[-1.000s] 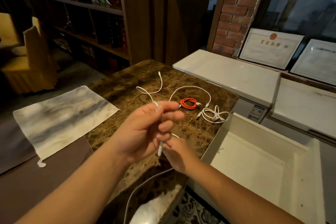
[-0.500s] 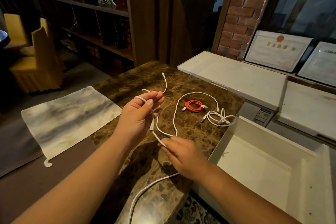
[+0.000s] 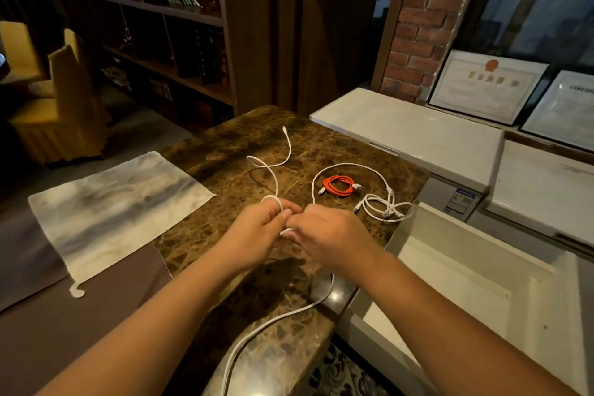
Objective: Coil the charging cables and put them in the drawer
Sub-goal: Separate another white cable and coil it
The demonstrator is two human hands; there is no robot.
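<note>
Left hand (image 3: 257,231) and right hand (image 3: 324,233) touching at marble table (image 3: 225,151) centre, both closed on white cable (image 3: 276,183). Long axis 12 to 6 o'clock: plug end toward 12, slack off edge at 6. Orange coil (image 3: 337,186) at 1 o'clock. Open drawer (image 3: 482,283) at 3 o'clock.

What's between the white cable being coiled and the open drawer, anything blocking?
Nothing visible. Both the left hand and right hand hold the white cable over the marble table. The open drawer sits just to the right, apparently empty. The orange cable and white bundle lie farther back, off the path.
</note>
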